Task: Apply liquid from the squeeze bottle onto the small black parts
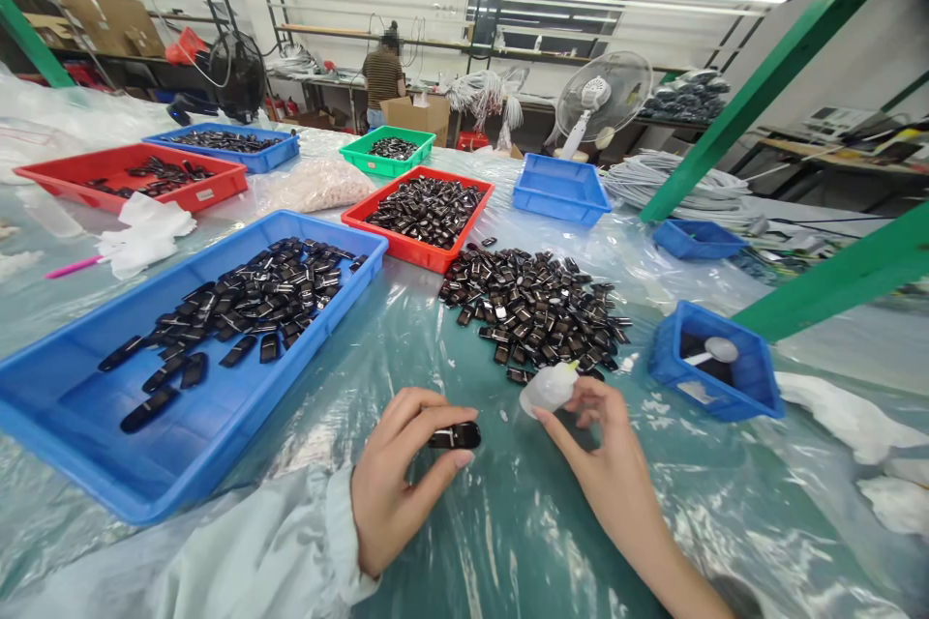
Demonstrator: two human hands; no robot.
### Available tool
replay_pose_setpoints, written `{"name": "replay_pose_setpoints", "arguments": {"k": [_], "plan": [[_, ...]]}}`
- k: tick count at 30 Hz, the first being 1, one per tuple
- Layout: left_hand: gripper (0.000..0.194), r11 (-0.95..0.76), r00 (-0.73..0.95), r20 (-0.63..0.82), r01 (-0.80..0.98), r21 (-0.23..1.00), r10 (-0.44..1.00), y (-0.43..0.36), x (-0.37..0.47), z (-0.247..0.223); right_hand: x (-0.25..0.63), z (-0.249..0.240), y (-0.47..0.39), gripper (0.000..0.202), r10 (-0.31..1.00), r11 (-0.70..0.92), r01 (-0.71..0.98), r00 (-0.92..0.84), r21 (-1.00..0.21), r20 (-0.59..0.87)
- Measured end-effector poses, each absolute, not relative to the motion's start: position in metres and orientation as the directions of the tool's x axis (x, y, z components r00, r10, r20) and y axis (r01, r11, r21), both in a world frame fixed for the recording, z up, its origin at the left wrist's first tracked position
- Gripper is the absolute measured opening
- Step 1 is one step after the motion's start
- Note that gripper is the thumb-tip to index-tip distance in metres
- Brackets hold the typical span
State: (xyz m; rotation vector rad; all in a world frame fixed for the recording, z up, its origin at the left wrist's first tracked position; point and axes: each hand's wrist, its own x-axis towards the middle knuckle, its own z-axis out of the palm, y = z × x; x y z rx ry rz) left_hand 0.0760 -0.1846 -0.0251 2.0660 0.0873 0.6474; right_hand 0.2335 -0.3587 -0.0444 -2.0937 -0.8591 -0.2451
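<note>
Between thumb and fingers, my left hand (406, 479) pinches a small glossy black casing (462, 436) with a pale line across it, held just over the plastic-covered table (479, 542). My right hand (602, 440) grips a translucent squeeze bottle (546, 391) with a yellowish tip, tilted near the front of a loose pile of black casings (537, 305). A gap separates the bottle from the casing. To the left lies a large blue tray (290, 387) with many similar black casings (254, 300) in it.
Behind the pile stand a red tray (454, 256), a green tray (413, 164) and a blue tray (562, 203). At the right, a small blue bin (715, 397) holds a white scoop-like item (720, 350) beside a green post (842, 280). A person (384, 77) is in the background.
</note>
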Motion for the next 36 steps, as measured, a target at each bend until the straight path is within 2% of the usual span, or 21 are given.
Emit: {"name": "replay_pose_setpoints", "arguments": {"k": [2,5,7,10,12,16,20,23,25,27,28,29,31,36], "plan": [[0.02,-0.558,0.854,0.418,-0.192,0.807,0.311,-0.185,0.076,-0.025,0.228,-0.042,-0.36,0.019,0.489,-0.386,0.708,0.701,-0.592,0.519],[0.02,-0.559,0.851,0.423,-0.196,0.805,0.312,-0.186,0.076,-0.026,0.213,-0.04,-0.357,0.004,0.643,-0.293,0.81,0.56,-0.508,0.523],[0.02,-0.557,0.851,0.422,-0.197,0.807,0.311,-0.187,0.076,-0.026,0.206,-0.04,-0.352,0.013,0.749,-0.277,0.88,0.449,-0.386,0.487],[0.021,-0.556,0.856,0.418,-0.197,0.807,0.304,-0.188,0.076,-0.026,0.202,-0.043,-0.342,0.03,0.799,-0.343,0.921,0.389,-0.184,0.459],[0.021,-0.556,0.862,0.41,-0.192,0.808,0.298,-0.188,0.075,-0.026,0.203,-0.046,-0.338,0.035,0.787,-0.387,0.912,0.403,-0.135,0.466],[0.021,-0.551,0.872,0.399,-0.191,0.812,0.285,-0.189,0.074,-0.026,0.205,-0.05,-0.333,0.04,0.766,-0.441,0.89,0.44,-0.115,0.469],[0.022,-0.549,0.873,0.403,-0.201,0.811,0.275,-0.19,0.074,-0.027,0.203,-0.047,-0.331,0.042,0.751,-0.424,0.877,0.48,-0.226,0.454],[0.022,-0.552,0.871,0.407,-0.203,0.809,0.276,-0.19,0.074,-0.027,0.199,-0.035,-0.331,0.034,0.754,-0.342,0.857,0.495,-0.385,0.432],[0.022,-0.558,0.864,0.421,-0.212,0.802,0.276,-0.189,0.074,-0.027,0.195,-0.024,-0.332,0.026,0.751,-0.275,0.776,0.542,-0.568,0.376],[0.023,-0.567,0.862,0.437,-0.232,0.79,0.256,-0.188,0.075,-0.028,0.191,-0.014,-0.334,0.021,0.742,-0.17,0.514,0.628,-0.841,0.233],[0.023,-0.573,0.863,0.445,-0.245,0.782,0.238,-0.187,0.075,-0.028,0.189,-0.01,-0.335,0.021,0.747,-0.109,0.321,0.651,-0.941,0.136],[0.022,-0.579,0.865,0.453,-0.259,0.773,0.217,-0.187,0.075,-0.028,0.187,-0.007,-0.336,0.024,0.759,-0.048,0.13,0.649,-0.99,0.048],[0.022,-0.587,0.865,0.467,-0.283,0.758,0.186,-0.186,0.076,-0.028,0.184,-0.004,-0.337,0.027,0.785,0.025,-0.103,0.618,-0.994,-0.044],[0.023,-0.583,0.856,0.486,-0.307,0.752,0.177,-0.187,0.076,-0.028,0.179,-0.001,-0.336,0.029,0.833,0.037,-0.304,0.536,-0.952,-0.139]]}}
